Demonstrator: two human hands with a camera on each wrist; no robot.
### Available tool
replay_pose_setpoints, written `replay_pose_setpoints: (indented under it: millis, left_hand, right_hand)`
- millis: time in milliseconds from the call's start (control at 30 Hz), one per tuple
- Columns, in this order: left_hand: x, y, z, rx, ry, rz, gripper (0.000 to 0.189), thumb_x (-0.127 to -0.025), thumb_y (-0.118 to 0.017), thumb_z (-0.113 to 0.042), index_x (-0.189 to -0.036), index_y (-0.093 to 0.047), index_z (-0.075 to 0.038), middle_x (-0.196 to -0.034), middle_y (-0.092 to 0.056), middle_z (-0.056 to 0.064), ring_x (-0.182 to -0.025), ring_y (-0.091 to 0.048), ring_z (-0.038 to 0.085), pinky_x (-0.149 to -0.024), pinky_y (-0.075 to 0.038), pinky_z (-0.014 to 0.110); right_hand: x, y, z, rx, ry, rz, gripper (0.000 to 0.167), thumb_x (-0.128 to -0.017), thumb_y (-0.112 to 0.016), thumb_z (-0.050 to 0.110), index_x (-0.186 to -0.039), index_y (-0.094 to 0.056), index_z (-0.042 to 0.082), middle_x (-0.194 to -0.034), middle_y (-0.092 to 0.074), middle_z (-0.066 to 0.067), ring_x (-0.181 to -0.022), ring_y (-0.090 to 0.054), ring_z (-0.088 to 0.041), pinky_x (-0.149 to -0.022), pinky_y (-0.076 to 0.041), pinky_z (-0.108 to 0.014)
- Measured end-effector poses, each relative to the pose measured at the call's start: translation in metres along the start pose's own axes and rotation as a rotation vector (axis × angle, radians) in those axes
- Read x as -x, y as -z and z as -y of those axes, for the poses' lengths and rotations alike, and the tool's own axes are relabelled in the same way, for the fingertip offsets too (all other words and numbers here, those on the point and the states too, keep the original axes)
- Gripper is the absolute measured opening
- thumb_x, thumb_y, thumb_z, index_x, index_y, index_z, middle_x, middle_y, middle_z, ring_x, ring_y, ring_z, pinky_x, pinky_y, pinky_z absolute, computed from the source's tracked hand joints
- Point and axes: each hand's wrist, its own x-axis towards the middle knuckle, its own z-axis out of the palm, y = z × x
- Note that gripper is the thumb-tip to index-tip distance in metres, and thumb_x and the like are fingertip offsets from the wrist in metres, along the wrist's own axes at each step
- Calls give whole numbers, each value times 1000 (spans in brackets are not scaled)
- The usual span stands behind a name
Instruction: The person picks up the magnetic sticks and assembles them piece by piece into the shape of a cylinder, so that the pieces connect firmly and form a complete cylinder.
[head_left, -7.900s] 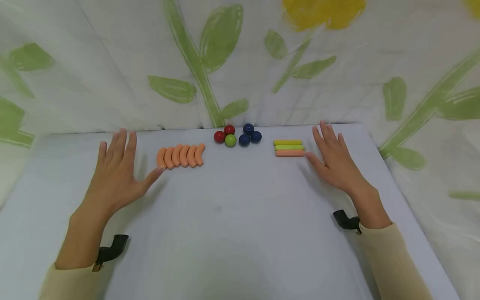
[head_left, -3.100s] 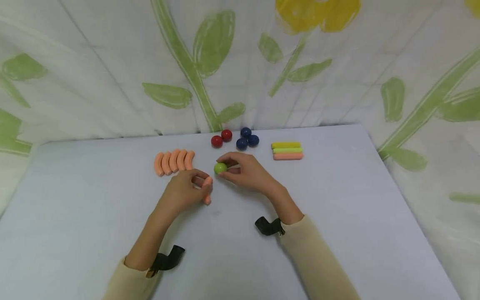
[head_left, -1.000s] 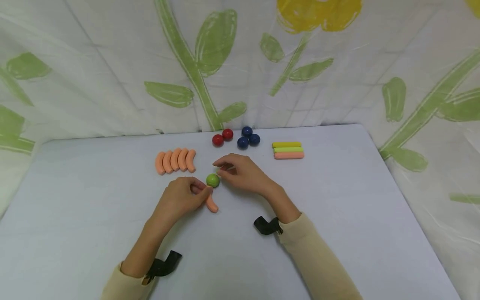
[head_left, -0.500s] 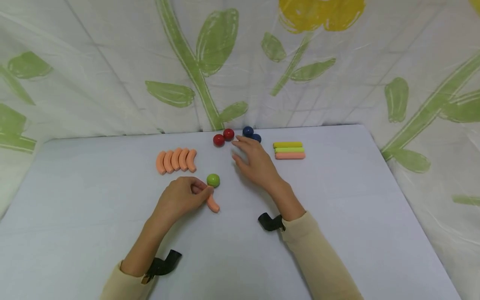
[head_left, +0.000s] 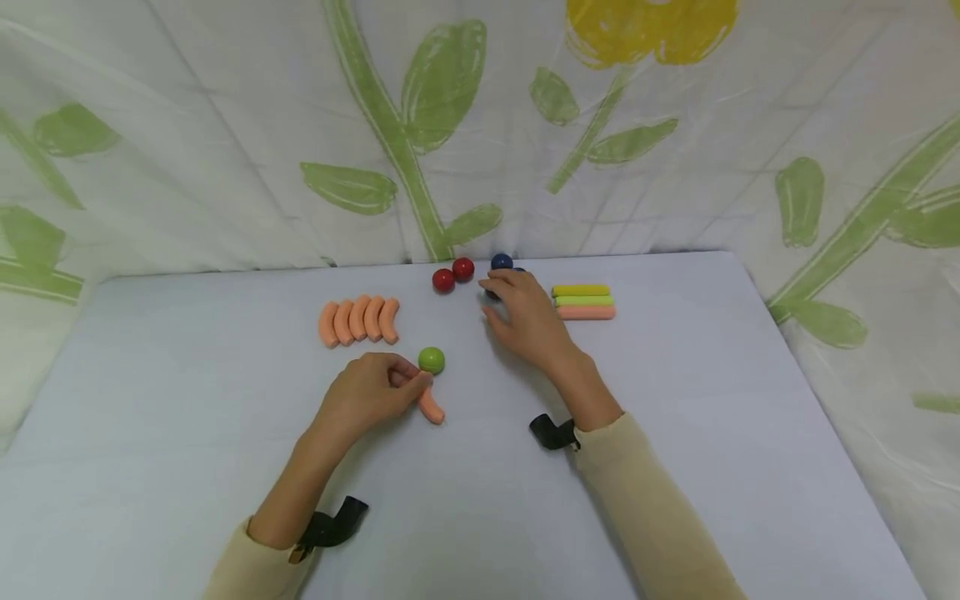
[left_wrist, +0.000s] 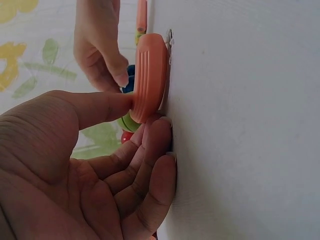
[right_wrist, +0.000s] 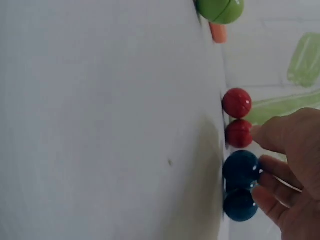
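Observation:
My left hand [head_left: 369,392] pinches a curved orange ridged piece [head_left: 431,407] between thumb and fingers; the left wrist view shows the thumb on the ridged piece [left_wrist: 150,77]. Just beyond the piece's far end sits a green ball [head_left: 431,359]. My right hand [head_left: 528,321] hovers over the dark blue balls, its fingers loosely bent and spread around the nearest one. One blue ball [head_left: 502,262] shows behind the fingers, while the others are mostly covered. In the right wrist view the fingertips are close beside a blue ball [right_wrist: 241,167]; whether they touch it is unclear.
Two red balls [head_left: 443,280] lie left of the blue ones. A row of several curved orange pieces [head_left: 359,320] is at the left. Yellow, lime and orange sticks [head_left: 583,302] lie right of my right hand on the white table [head_left: 712,358]. A painted cloth hangs behind.
The green ball was carried from the back to the orange piece and let go. My right hand then moved back and right to the blue balls. My left hand keeps its hold.

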Motion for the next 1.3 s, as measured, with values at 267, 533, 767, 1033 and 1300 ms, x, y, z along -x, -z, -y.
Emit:
replay_pose_setpoints:
  millis: [267, 533, 767, 1033, 1300]
  left_hand:
    - [1, -1, 0, -3, -25, -14, 33, -98, -71, -37, -108, -78, -7, -89, -78, 2, -80, -66, 15, -69, -49, 31]
    - [0, 4, -1, -19, -18, -5, 32, -98, -71, -37, -106, -78, -8, -88, -77, 2, -80, -66, 16, -69, -48, 30]
    - [-2, 3, 1, -15, -24, -1, 35, -98, -71, -42, -104, -80, -9, -82, -76, 0, -77, -65, 15, -68, -47, 29]
    - [1, 1, -1, -66, 34, 8, 52, -93, -70, -62, -106, -79, -12, -89, -76, 0, -82, -67, 16, -69, -49, 30]
    - [1, -1, -2, -34, 9, 1, 37, -95, -74, -45, -102, -76, -8, -80, -72, 1, -74, -64, 15, -65, -47, 29]
  right_hand:
    - [-19, 18, 1, 161, 94, 74, 36, -100, -70, 12, -135, -69, 2, -144, -65, -16, -134, -60, -36, -117, -47, -46]
    - [-22, 28, 7, 200, 69, 227, 33, -102, -67, 11, -134, -70, 4, -136, -66, -14, -129, -59, -34, -118, -47, -46]
    - [-19, 25, 7, 200, 16, 238, 35, -100, -59, -3, -133, -71, 3, -135, -62, -16, -129, -57, -34, -111, -53, -42]
    - [-12, 19, 12, 282, 7, 290, 36, -104, -56, -2, -136, -70, 7, -136, -62, -14, -123, -60, -33, -97, -59, -43]
    - [2, 18, 12, 119, 5, 282, 35, -99, -72, 7, -134, -71, 10, -131, -67, -10, -121, -65, -28, -104, -56, -41]
